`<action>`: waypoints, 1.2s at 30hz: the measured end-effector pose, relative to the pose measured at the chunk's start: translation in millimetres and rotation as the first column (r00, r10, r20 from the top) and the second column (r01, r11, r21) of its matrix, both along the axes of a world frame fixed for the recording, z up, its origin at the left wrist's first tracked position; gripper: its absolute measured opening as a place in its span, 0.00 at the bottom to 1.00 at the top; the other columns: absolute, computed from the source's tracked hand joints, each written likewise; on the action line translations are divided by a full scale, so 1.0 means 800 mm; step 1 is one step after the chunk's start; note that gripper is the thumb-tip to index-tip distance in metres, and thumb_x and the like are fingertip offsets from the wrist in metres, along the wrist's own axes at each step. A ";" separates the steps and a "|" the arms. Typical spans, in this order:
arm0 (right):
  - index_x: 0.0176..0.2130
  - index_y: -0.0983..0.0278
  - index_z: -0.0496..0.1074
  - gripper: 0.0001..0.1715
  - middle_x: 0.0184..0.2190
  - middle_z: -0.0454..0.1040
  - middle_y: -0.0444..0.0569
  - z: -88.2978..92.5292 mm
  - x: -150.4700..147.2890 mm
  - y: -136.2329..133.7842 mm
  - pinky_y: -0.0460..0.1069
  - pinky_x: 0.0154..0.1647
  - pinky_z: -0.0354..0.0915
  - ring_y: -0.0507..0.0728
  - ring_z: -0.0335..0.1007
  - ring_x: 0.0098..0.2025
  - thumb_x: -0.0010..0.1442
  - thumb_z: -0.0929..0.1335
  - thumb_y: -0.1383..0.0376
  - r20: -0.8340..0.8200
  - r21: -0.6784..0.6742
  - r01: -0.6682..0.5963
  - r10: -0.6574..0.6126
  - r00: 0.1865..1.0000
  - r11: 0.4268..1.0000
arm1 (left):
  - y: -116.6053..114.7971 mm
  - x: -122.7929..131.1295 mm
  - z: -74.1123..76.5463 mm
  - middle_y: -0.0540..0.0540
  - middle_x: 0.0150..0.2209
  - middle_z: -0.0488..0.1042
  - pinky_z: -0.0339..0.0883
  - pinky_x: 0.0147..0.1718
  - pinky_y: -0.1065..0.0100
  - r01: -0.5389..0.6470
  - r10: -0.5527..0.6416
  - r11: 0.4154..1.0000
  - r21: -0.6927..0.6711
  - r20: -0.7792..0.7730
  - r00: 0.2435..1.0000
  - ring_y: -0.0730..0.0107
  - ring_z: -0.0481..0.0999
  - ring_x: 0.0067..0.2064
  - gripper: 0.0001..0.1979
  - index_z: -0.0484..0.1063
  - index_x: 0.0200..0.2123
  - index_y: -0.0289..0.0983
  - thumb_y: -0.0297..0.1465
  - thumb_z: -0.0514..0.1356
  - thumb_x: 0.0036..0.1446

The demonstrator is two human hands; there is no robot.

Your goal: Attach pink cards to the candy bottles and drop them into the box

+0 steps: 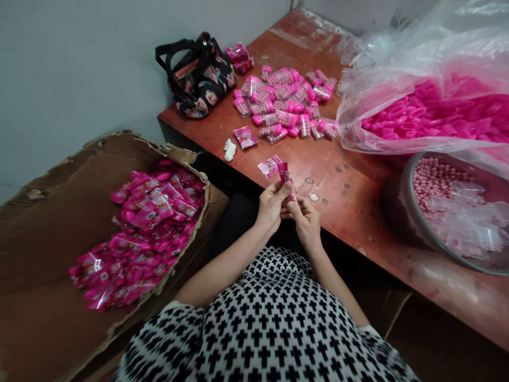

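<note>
Between both hands, just over the table's front edge, is a narrow pink printed label sleeve (284, 171). My left hand (272, 204) pinches it with the thumb on top. My right hand (306, 220) grips its lower part, fingers curled underneath; whether a bottle sits inside it is hidden. A flat pink printed label (269, 166) lies on the table right behind my hands. Farther left rests a small stack of pink labels (245, 137) beside a crumpled white lump (229, 150). Several clear bottles with pink caps, filled with pink beads (284, 93), lie heaped beyond.
A cardboard box (35, 233) at the left holds many pink-wrapped bottles (151, 212). On the table (342, 207) are a floral handbag (202, 79), pink packs (238, 55), a plastic bag of pink caps (429, 114), and a grey tub (409, 212) with pink beads and clear bottles.
</note>
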State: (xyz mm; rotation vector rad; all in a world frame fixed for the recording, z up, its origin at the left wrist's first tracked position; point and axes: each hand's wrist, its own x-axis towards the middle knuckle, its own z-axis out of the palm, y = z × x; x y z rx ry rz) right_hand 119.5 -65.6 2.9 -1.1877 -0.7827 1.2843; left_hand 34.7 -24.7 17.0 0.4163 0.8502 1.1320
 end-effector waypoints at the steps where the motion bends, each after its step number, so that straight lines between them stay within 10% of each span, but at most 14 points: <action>1: 0.38 0.63 0.71 0.18 0.29 0.76 0.44 -0.001 0.001 0.000 0.45 0.27 0.73 0.50 0.73 0.27 0.53 0.69 0.53 -0.002 -0.001 -0.004 0.004 1.000 1.000 | -0.001 0.001 0.000 0.51 0.23 0.70 0.54 0.14 0.77 -0.007 0.007 1.000 0.007 0.000 1.000 0.82 0.63 0.17 0.19 0.70 0.30 0.35 0.42 0.69 0.39; 8: 0.32 0.64 0.68 0.19 0.22 0.73 0.44 -0.009 0.002 0.005 0.43 0.22 0.70 0.50 0.72 0.23 0.56 0.66 0.50 -0.219 -0.059 -0.060 0.046 0.975 0.996 | -0.004 -0.003 0.001 0.52 0.18 0.67 0.54 0.11 0.77 0.036 -0.036 0.999 -0.011 -0.008 0.999 0.83 0.60 0.14 0.25 0.69 0.27 0.33 0.52 0.64 0.41; 18: 0.31 0.62 0.67 0.19 0.21 0.71 0.41 -0.014 0.000 0.002 0.44 0.20 0.68 0.50 0.71 0.22 0.57 0.64 0.49 0.065 -0.034 0.112 -0.109 0.992 0.993 | -0.022 0.014 -0.008 0.53 0.18 0.65 0.52 0.10 0.80 -0.024 0.037 0.997 0.076 -0.170 0.985 0.85 0.60 0.14 0.17 0.71 0.23 0.32 0.41 0.66 0.44; 36: 0.28 0.64 0.69 0.14 0.22 0.76 0.43 -0.002 -0.002 0.023 0.44 0.19 0.69 0.50 0.71 0.20 0.53 0.70 0.56 -0.102 0.000 -0.132 0.132 0.986 0.991 | -0.013 -0.022 0.007 0.52 0.18 0.63 0.56 0.15 0.75 -0.009 0.009 1.000 -0.004 0.042 0.999 0.81 0.61 0.18 0.18 0.67 0.22 0.32 0.39 0.68 0.42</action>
